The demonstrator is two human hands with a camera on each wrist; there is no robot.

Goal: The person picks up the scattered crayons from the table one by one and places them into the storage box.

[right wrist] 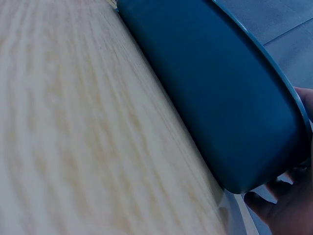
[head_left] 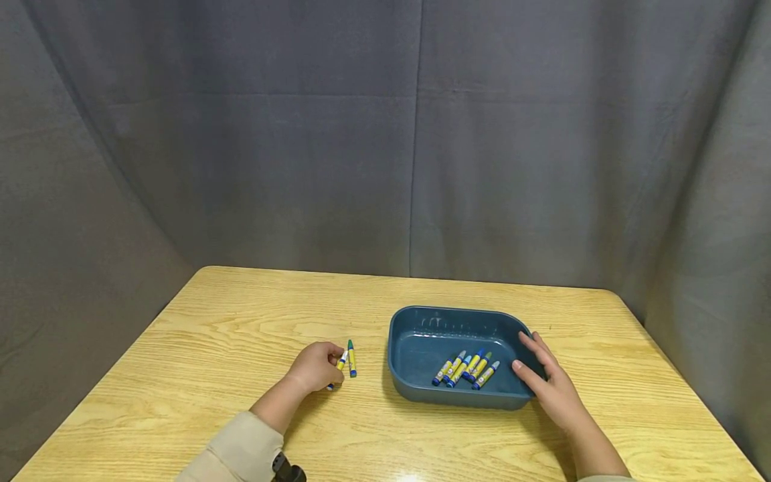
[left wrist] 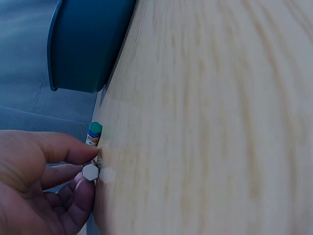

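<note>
My left hand (head_left: 317, 367) pinches a white-tipped crayon (head_left: 341, 360) with a yellow wrapper, low at the tabletop. In the left wrist view its white six-sided end (left wrist: 90, 172) shows between thumb and fingers. Just to its right lies a green crayon (head_left: 352, 359), its green end (left wrist: 95, 129) just past the fingertips in that wrist view. My right hand (head_left: 555, 391) grips the right end of a dark blue plastic basin (head_left: 460, 396), thumb over the rim and fingers along the outside. Several yellow-wrapped crayons (head_left: 476, 367) lie inside the basin toward its front right.
The basin stands on a light wooden table (head_left: 253, 301), right of the two loose crayons. Grey curtains (head_left: 301, 167) hang behind the table and at both sides. A dark strap or device (head_left: 288, 467) shows at the left sleeve.
</note>
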